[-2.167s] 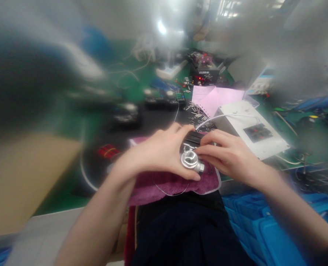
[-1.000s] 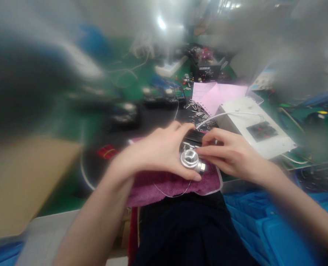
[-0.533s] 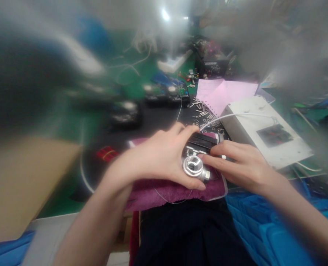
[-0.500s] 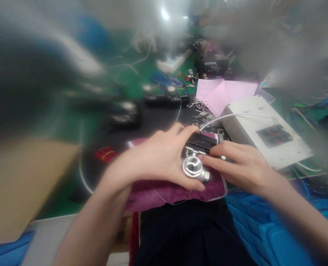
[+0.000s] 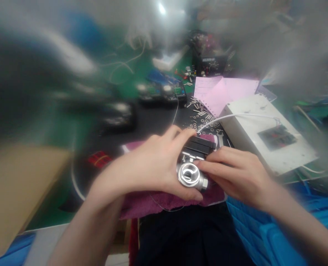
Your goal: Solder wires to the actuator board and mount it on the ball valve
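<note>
A motorized ball valve, with a shiny metal valve body [image 5: 190, 175] and a black actuator housing [image 5: 199, 146], is held over a purple towel [image 5: 158, 201]. Around its left side wraps my left hand [image 5: 155, 162], thumb below the metal body and fingers over the housing. My right hand [image 5: 237, 173] is closed at the right side, its fingertips pressed against the joint between body and housing. Whether a small part sits between those fingertips is hidden. A white cable [image 5: 232, 115] leads from the housing to a light-coloured box [image 5: 249, 140].
Loose screws and washers [image 5: 204, 114] lie scattered behind the valve, with a wrench [image 5: 220, 138] beside them. Pink papers [image 5: 221, 92] are farther back. Black devices [image 5: 175, 94] stand at the back left, a red bundle [image 5: 100, 159] at left. Blue crates [image 5: 252, 225] are at lower right.
The hands and valve appear slightly lower and farther left in view, partly because the camera has shifted. Both hands keep nearly the same hold.
</note>
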`<state>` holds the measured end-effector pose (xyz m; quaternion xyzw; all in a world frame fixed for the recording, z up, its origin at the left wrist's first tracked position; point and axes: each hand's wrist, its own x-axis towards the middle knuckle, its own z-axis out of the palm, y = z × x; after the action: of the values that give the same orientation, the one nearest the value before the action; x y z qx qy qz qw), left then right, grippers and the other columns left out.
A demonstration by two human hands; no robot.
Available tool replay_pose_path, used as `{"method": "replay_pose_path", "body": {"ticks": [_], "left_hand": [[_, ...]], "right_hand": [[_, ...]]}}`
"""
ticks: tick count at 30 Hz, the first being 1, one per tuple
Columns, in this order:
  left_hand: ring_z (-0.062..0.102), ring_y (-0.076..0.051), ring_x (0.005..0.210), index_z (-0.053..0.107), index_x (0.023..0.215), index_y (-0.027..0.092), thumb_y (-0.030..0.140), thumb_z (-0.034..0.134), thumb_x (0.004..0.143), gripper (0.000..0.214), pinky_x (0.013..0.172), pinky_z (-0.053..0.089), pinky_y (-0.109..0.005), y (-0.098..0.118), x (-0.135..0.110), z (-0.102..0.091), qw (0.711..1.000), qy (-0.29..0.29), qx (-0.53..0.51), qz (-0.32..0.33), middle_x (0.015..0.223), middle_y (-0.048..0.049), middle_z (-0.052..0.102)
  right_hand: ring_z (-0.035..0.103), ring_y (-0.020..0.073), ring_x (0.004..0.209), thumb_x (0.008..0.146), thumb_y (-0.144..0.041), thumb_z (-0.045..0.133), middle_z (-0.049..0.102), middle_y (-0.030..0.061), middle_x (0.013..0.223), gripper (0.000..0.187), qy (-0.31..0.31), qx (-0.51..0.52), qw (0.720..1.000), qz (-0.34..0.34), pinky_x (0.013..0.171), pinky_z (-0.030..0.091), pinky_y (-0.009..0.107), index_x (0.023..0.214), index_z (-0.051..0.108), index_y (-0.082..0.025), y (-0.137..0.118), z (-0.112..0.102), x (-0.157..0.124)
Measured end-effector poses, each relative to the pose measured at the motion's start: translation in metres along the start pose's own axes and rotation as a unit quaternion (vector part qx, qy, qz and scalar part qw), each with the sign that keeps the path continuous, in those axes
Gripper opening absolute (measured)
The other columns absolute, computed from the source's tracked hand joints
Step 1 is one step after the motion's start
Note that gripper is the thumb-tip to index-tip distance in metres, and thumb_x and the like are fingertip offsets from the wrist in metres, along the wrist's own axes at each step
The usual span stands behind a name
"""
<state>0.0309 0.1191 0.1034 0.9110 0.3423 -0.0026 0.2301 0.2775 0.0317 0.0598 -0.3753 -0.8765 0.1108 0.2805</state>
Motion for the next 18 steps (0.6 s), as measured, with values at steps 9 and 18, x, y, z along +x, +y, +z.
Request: {"method": "replay_pose_path", "body": {"ticks": [9,18], "left_hand": [[0.07,-0.034,0.106,0.037,0.155,0.031,0.09,0.079,0.059,0.12,0.083,0.058,-0.043,0.001,-0.003,0.0,1.0,0.009,-0.009,0.017,0.14,-0.0097,0.057],[0.07,-0.037,0.106,0.04,0.157,0.029,0.092,0.076,0.058,0.123,0.087,0.056,-0.045,-0.004,0.003,-0.001,1.0,0.006,-0.021,0.017,0.137,-0.0126,0.06]], "right_hand": [[0.059,0.0203,0.096,0.105,-0.012,0.057,0.07,0.0106,0.114,0.032,-0.038,0.006,0.999,-0.01,0.08,0.049,0.033,0.136,0.065,-0.01,-0.008,-0.011,0.004],[0.06,0.0189,0.095,0.103,-0.011,0.06,0.07,0.0068,0.11,0.036,-0.072,-0.027,0.997,-0.03,0.079,0.048,0.03,0.138,0.064,-0.02,0.007,-0.019,0.006]]}}
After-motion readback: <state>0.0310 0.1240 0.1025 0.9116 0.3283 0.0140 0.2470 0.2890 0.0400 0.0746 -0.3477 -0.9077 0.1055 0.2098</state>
